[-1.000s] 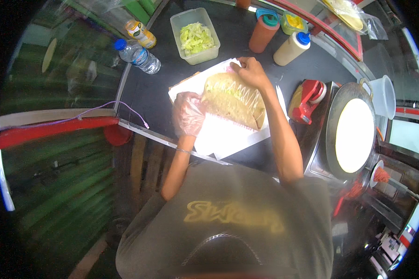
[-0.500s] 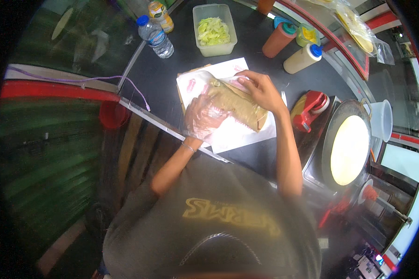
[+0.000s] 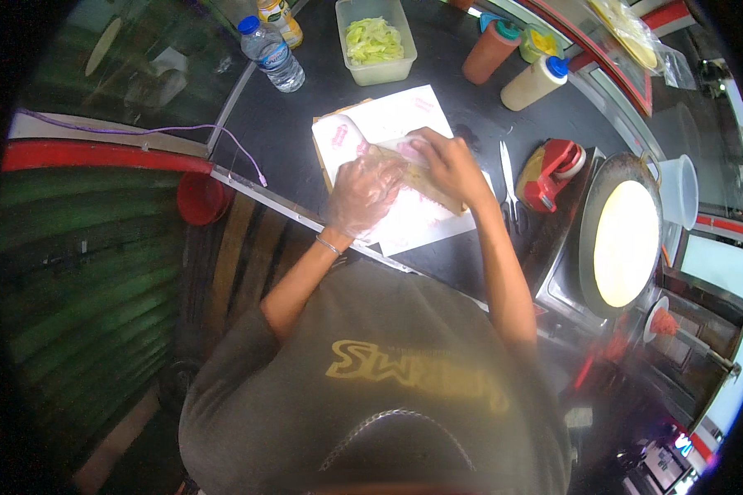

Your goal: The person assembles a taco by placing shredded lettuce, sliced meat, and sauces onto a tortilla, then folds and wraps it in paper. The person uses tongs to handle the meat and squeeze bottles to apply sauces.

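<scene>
In the middle of the counter lies a browned flatbread roll [image 3: 439,191], partly covered by my hands, on white printed wrapping paper [image 3: 392,111]. My left hand [image 3: 363,190], in a clear plastic glove, has its fingers bent over the left part of the roll and the paper. My bare right hand [image 3: 452,172] is closed at the roll's far side, thumb and fingers on a fold of paper laid against it. Its fingertips are partly hidden. A brown sheet edge [image 3: 319,148] shows beneath the paper at the left.
Beyond the paper stand a tub of shredded lettuce [image 3: 376,70], a water bottle [image 3: 272,58], a red sauce bottle [image 3: 491,54] and a pale sauce bottle [image 3: 535,84]. At the right are scissors [image 3: 508,177], a red tape dispenser [image 3: 545,177] and a griddle [image 3: 588,247] holding a pale flatbread [image 3: 627,243].
My right hand has drawn the far paper fold nearer, over the roll. My left hand has slid up onto the roll, covering more of it. The scissors show more fully.
</scene>
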A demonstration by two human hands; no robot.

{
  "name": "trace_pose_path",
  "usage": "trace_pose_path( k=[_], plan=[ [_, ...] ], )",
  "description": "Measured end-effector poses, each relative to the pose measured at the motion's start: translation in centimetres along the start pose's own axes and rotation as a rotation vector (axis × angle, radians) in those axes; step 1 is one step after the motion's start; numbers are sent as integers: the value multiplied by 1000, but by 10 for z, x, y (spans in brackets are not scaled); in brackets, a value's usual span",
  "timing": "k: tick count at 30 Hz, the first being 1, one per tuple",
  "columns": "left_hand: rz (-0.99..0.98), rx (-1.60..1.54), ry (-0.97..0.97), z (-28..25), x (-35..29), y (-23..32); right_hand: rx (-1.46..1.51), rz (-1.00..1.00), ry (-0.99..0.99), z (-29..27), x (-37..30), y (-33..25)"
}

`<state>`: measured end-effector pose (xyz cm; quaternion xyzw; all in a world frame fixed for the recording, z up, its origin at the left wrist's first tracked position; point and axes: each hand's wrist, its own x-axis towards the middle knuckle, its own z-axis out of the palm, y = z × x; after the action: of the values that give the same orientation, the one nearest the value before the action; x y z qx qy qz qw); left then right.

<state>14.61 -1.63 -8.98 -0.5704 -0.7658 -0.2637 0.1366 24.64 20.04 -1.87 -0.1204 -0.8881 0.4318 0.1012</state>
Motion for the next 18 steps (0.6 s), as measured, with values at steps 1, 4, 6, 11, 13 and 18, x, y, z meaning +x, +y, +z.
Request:
trace_pose_path(
  k=[1, 4, 6, 11, 13, 18],
  plan=[
    [-7, -12, -35, -4, 2, 2, 7, 41, 8, -3, 4, 0],
    [48, -6, -110, -15, 15, -1, 90, -14, 423, -12, 12, -6],
    [169, 20, -101, -23, 23, -6, -22, -135, 647, -21, 12, -11],
    [375, 29, -281, -11, 59, -25, -233, -192, 401, -37, 15, -5],
    [436, -77, -345, 3, 73, -36, -262, -44, 223, -35, 28, 9],
    [502, -333, -408, 22, 75, -56, -420, 43, -117, -20, 53, 52]
  ],
)
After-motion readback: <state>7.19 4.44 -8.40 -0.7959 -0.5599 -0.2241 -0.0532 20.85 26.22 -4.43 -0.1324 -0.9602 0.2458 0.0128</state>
